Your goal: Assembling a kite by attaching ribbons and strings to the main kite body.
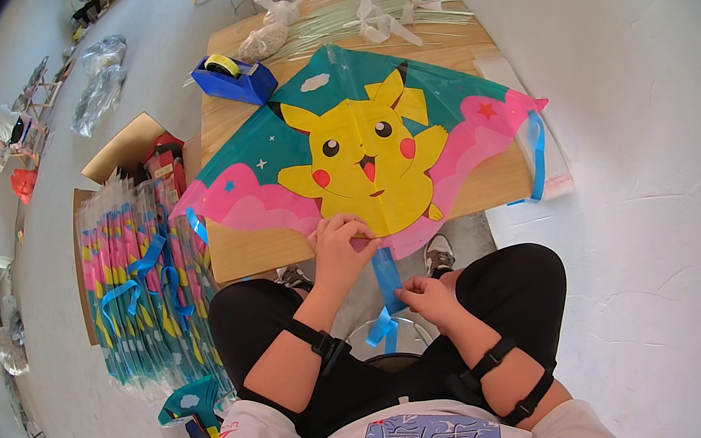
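A kite (364, 162) lies spread over the wooden table, its lower edge toward me. It is green and pink, with a large yellow cartoon animal. My left hand (345, 244) has its thumb and fingers closed on the kite's lower edge. From that edge a blue ribbon (386, 269) hangs down toward my lap, with a curled loose end. Just right of it, my right hand (429, 299) pinches the ribbon's side between thumb and finger. More blue ribbon (539, 162) hangs at the kite's right tip, and a shorter piece (196, 225) at the left tip.
On the wooden table (249, 251) stands a blue tape dispenser (234, 84) with yellow tape. Thin pale sticks (336, 22) and a knotted plastic bag (265, 39) lie at the back. Left of the table, a cardboard box (125, 148) adjoins many packed kites (140, 287). A white wall rises at right.
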Tool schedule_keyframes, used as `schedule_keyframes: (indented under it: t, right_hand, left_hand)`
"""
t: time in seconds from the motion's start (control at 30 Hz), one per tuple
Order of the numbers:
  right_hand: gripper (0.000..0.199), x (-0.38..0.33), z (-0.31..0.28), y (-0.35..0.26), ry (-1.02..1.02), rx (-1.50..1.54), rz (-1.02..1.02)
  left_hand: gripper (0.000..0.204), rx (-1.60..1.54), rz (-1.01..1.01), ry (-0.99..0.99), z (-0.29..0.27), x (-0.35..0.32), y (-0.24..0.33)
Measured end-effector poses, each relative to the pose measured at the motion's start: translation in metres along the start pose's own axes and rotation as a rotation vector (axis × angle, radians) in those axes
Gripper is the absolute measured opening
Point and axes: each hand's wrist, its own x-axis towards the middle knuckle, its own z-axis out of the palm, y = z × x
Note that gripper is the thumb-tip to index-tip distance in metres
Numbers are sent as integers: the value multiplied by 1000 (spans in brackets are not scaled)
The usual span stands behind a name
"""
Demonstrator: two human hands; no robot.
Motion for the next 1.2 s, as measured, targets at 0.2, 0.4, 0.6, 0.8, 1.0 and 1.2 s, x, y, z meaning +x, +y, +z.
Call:
schedule_keyframes:
  t: [0.2, 0.4, 0.6, 0.8, 1.0, 1.2]
  right_hand:
    - [29, 2, 0, 0, -9, 13, -4]
    - [27, 1, 1, 6, -9, 30, -5]
    - [26, 2, 1, 6, -13, 33, -12]
    - [25, 6, 2, 6, 5, 11, -16]
    - [47, 2, 5, 11, 38, -62, -69]
    - [66, 15, 12, -10, 165, 45, -328]
  left_hand:
    - [17, -4, 1, -1, 0, 1, -2]
    - [28, -21, -26, -9, 1, -1, -3]
    - [34, -31, -70, -13, 2, 2, -10]
    - [29, -85, -174, -21, 4, 12, -10]
    - [22, 136, -51, 21, 5, 9, -7]
    - [17, -771, -312, 57, 1, 10, -18]
